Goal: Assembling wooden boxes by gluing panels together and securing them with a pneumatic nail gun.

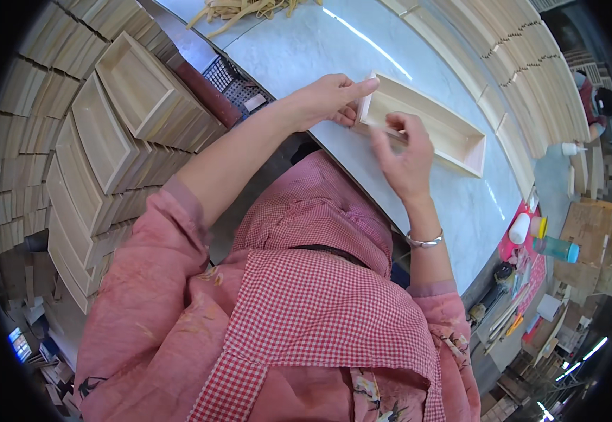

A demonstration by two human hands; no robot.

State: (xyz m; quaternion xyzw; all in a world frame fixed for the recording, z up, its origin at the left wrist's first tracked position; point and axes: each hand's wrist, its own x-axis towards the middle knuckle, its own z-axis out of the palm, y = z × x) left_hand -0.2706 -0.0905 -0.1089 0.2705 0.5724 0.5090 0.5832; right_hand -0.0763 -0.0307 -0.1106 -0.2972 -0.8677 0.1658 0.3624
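A long, shallow wooden box (441, 144), pale and open-topped, sits at a slant on the light marbled table. My left hand (327, 102) is at its left end, with the thumb stretched to the top corner and the fingers curled below against the outside of the end wall. Over the box's near long side hangs my right hand (408, 151), slightly blurred. Its thumb and fingers are apart and bent, and nothing shows between them. A silver bangle (425, 240) circles the right wrist.
Stacked wooden boxes (134, 84) rise at my left. More stacked wood (510, 63) lines the table's far right. Tan strips (246, 8) lie at the far edge; a black plastic crate (225, 76) is beside the table. Bottles (556, 248) and tools stand at right.
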